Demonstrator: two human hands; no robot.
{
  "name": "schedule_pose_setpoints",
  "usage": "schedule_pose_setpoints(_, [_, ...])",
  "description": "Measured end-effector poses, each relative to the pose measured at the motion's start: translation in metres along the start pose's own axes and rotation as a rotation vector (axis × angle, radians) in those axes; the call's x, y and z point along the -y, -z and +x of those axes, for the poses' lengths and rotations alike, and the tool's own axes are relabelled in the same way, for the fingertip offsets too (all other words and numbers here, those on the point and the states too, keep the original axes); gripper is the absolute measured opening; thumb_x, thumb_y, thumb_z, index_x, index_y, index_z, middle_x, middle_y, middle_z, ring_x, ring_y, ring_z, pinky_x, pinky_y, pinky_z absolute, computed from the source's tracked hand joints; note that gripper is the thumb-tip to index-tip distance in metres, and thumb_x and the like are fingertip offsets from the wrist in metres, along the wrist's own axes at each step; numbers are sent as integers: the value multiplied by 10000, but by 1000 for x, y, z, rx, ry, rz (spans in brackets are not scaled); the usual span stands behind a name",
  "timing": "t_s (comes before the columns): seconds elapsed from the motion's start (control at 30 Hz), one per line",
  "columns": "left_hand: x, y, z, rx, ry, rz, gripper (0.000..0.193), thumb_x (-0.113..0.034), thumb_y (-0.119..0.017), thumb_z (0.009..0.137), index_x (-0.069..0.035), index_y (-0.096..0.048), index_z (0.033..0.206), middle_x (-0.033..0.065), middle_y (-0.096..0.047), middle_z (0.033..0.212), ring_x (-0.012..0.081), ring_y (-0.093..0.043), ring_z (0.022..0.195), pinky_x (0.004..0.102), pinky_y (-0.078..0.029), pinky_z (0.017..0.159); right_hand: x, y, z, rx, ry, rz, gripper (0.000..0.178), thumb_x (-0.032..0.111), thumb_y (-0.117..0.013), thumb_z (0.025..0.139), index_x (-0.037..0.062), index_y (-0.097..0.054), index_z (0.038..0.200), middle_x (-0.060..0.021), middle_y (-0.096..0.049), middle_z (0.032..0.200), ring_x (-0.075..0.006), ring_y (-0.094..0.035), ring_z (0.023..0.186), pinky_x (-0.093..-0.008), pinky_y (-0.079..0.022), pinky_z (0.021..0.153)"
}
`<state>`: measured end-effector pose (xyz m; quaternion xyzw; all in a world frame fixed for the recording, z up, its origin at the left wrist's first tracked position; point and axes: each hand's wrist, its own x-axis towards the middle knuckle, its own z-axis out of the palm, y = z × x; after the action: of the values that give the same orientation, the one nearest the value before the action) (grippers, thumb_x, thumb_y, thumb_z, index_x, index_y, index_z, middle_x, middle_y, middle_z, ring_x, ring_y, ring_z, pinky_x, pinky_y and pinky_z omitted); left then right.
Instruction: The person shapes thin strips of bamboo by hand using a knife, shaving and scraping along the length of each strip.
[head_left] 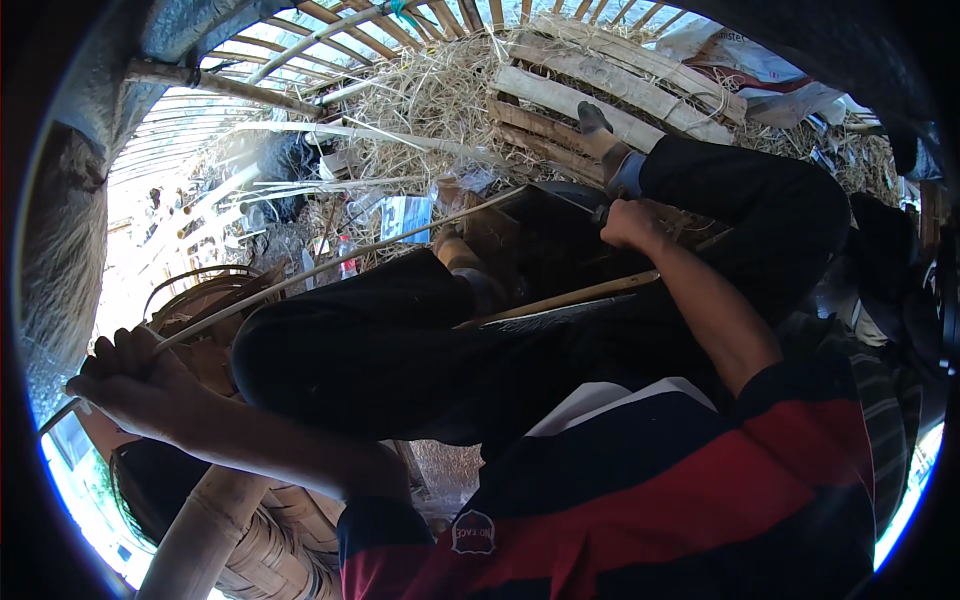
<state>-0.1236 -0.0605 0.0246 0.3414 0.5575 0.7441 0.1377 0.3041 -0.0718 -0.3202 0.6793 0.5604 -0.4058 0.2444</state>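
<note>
A long, thin bamboo strip slants from the lower left up to the middle, passing over my left knee. My left hand is closed around the strip at the far left, and a short end sticks out beyond it. My right hand is closed on the dark handle of a knife-like tool. The tool's thin blade points left, toward the strip's far end, above a dark pad or cloth. Whether blade and strip touch, I cannot tell. Below my right hand, a light wooden stick lies across between my legs.
Wooden slats and loose shavings cover the ground ahead. Pale split strips lie at the left, near a plastic bottle. Beside my left knee stands a woven basket. A thick bamboo pole is at lower left.
</note>
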Motion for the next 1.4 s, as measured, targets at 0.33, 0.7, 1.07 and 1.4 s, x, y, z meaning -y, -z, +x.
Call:
schedule_pose_setpoints(0.33, [0, 9, 1, 28, -57, 0, 457, -390, -474, 951, -125, -270, 640, -6, -210, 602, 102, -164, 510, 263, -162, 451, 11, -15, -23, -70, 35, 37, 368, 228, -598, 674, -46, -651, 915, -274, -637, 923, -387, -626, 910, -436, -497, 832])
schedule_pose_setpoints(0.7, [3, 10, 4, 18, -64, 83, 448, -398, -440, 959, -113, -289, 648, -3, -275, 594, 99, -194, 495, 256, -175, 436, 33, 11, -35, 4, 207, 41, 464, 333, -634, 690, -18, -636, 994, -234, -644, 977, -374, -616, 956, -428, -498, 838])
schedule_pose_setpoints(1.07, [3, 11, 6, 80, -26, 7, 456, -324, -393, 981, -132, -230, 602, -10, -233, 571, 96, -174, 491, 256, -158, 444, 14, 8, 2, -15, 72, -95, 391, 234, -592, 682, -25, -646, 971, -253, -636, 997, -370, -616, 978, -421, -490, 862])
schedule_pose_setpoints(1.4, [2, -8, -9, -43, -159, 172, 487, -339, -382, 976, -130, -215, 570, 5, -223, 562, 108, -170, 479, 267, -151, 446, 38, 18, -14, -13, 334, 400, 485, 403, -637, 693, 0, -646, 962, -262, -639, 928, -346, -632, 898, -432, -492, 799])
